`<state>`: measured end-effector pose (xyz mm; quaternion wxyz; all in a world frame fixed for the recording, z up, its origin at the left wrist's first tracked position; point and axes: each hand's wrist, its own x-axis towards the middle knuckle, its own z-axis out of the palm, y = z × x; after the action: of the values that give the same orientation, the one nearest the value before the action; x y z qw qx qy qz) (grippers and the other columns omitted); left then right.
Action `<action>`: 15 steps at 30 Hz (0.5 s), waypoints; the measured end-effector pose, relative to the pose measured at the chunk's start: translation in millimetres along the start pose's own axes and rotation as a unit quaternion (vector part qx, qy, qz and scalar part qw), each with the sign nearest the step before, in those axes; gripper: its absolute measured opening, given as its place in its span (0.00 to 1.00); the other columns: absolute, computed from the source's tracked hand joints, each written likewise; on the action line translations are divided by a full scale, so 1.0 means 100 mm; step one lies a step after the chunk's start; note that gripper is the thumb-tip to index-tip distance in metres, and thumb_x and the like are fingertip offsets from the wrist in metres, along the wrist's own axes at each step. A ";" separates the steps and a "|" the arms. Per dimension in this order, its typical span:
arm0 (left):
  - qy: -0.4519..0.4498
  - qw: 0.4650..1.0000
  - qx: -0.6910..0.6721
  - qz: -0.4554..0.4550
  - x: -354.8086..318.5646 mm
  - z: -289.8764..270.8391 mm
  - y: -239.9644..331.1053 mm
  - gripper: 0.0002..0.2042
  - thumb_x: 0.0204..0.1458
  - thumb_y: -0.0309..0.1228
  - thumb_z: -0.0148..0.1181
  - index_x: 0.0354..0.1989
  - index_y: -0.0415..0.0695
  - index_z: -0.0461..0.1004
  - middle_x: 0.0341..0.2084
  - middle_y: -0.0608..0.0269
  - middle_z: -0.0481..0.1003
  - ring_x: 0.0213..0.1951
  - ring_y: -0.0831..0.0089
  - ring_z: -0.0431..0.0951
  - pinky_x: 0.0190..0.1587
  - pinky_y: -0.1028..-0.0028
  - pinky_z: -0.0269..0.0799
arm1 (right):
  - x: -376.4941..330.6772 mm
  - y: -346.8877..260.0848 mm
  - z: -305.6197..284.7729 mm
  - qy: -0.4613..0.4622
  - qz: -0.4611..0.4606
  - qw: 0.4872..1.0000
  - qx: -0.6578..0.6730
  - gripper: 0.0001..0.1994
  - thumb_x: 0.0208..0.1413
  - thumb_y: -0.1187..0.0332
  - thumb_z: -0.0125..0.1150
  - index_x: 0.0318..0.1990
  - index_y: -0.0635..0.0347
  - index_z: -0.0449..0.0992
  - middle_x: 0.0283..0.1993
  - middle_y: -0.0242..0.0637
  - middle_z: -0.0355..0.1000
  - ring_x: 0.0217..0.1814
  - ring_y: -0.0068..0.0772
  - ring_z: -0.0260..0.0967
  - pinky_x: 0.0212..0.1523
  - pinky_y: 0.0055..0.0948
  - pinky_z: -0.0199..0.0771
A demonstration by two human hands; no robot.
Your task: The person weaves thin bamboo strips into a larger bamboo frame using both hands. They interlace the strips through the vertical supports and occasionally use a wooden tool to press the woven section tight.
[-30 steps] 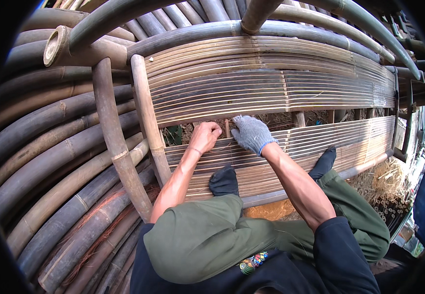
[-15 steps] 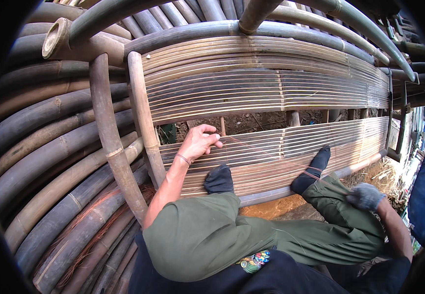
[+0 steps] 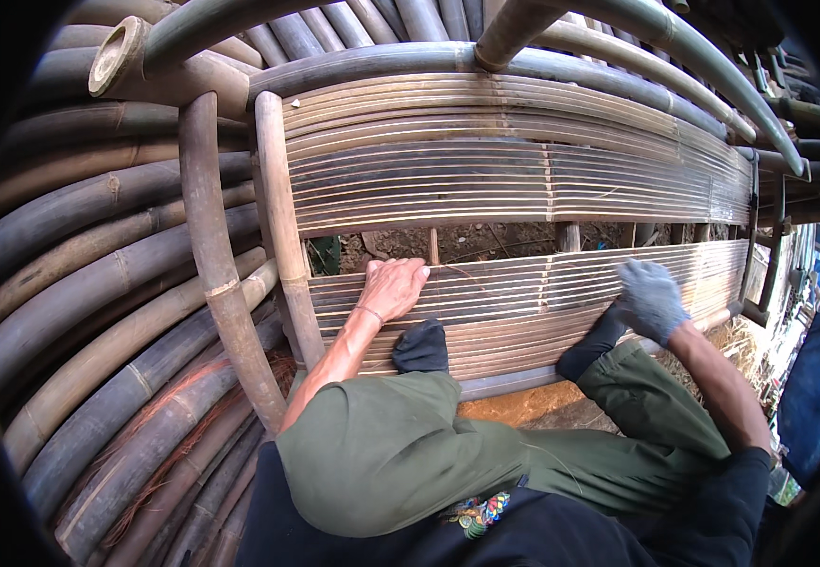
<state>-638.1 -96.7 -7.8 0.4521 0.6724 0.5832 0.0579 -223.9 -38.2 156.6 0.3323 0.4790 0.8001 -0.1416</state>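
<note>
my bare left hand [image 3: 393,286] is lying flat, fingers open, on the top slats of the lower bamboo slat panel [image 3: 523,302], just right of the upright bamboo post [image 3: 282,227]. my gloved right hand [image 3: 651,298] is pressing loosely curled on the same panel farther right, gripping nothing. my dark socks [image 3: 422,347] are bracing against the panel's near edge.

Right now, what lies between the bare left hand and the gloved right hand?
In the head view, only the lower panel of bamboo slats runs between left hand and right hand.
</note>
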 end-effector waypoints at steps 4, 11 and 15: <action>-0.026 1.000 0.001 -0.012 0.03 -0.04 0.05 0.15 0.63 0.40 0.47 0.34 0.46 0.77 0.30 0.52 0.79 0.40 0.53 0.77 0.47 0.53 0.59 | 1.02 -1.31 -0.18 0.086 -0.181 0.965 0.170 0.40 0.46 0.39 0.67 0.58 0.62 0.70 0.55 0.51 0.72 0.60 0.53 0.68 0.61 0.46 0.67; -0.046 0.997 0.016 -0.058 0.10 -0.07 0.07 0.15 0.62 0.43 0.50 0.45 0.47 0.77 0.33 0.49 0.81 0.42 0.51 0.78 0.57 0.52 0.57 | 1.77 -1.52 0.23 -0.019 -0.278 0.876 0.394 0.17 0.61 0.55 0.54 0.49 0.55 0.78 0.45 0.47 0.78 0.48 0.53 0.75 0.48 0.44 0.75; -0.076 0.993 -0.014 -0.092 0.04 -0.02 0.01 0.22 0.62 0.43 0.51 0.62 0.50 0.69 0.36 0.49 0.80 0.46 0.52 0.77 0.60 0.50 0.54 | 1.67 -1.60 0.02 -0.030 -0.231 0.945 0.230 0.12 0.60 0.60 0.53 0.42 0.54 0.79 0.39 0.41 0.78 0.46 0.46 0.77 0.44 0.44 0.77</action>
<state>-637.4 -92.1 -7.7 0.5083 0.6119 0.6054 -0.0271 -414.4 -7.6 28.6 0.1948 0.3397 0.8241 -0.4094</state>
